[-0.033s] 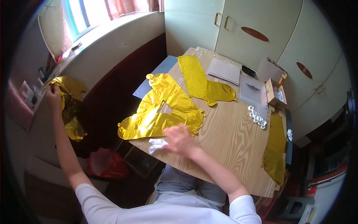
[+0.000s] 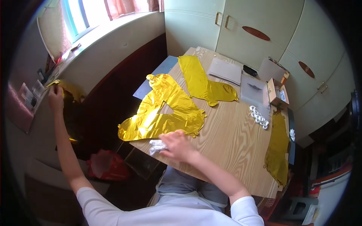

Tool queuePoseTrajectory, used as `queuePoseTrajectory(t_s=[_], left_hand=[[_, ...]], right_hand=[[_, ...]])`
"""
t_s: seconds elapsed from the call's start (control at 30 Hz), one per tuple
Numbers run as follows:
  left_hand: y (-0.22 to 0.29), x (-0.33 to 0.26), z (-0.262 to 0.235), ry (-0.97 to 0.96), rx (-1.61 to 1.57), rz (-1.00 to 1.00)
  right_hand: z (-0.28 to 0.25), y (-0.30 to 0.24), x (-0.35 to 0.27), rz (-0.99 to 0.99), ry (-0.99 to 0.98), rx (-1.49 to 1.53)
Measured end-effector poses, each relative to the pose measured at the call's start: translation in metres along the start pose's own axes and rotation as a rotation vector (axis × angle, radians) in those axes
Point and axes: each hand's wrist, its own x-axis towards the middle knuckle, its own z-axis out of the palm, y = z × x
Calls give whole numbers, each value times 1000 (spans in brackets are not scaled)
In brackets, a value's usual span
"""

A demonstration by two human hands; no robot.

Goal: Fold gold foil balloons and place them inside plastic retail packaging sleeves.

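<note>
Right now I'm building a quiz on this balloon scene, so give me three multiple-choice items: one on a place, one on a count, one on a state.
1. Where is the left hand?
A. on the table
B. up at the wall by the window, on a gold foil balloon
C. in the lap

2. How many gold foil balloons lie on the wooden table?
A. one
B. three
C. six

3. What state is the letter-shaped gold foil balloon nearest the right hand in?
A. flat, not inflated
B. fully inflated
C. torn in half

Answers: 1 B, the arm stretches left to the wall. 2 B, two lie mid-table and one at the right edge. 3 A, it lies flat and creased on the wood.
</note>
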Motion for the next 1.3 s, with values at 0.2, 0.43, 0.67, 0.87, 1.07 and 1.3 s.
queuePoseTrajectory(t_s=[0.2, 0.43, 0.67, 0.87, 1.07, 1.3], left_hand=[[183, -73, -13, -541, -44, 195], [311, -95, -31, -903, -403, 83], [378, -125, -33, -1217, -1153, -409], [468, -189, -29, -1358, -1442, -554], [520, -243, -44, -1040, -1815, -964], [486, -265, -47, -661, -1995, -899]], right_hand=[[21, -16, 9, -90, 358, -112], [20, -11, 7, -11, 405, 43], [-38, -34, -64, 210, 648, 530], [-82, -60, -127, 365, 934, 91], [-97, -65, -140, 494, 1033, -7], [-114, -23, -168, 529, 921, -127]])
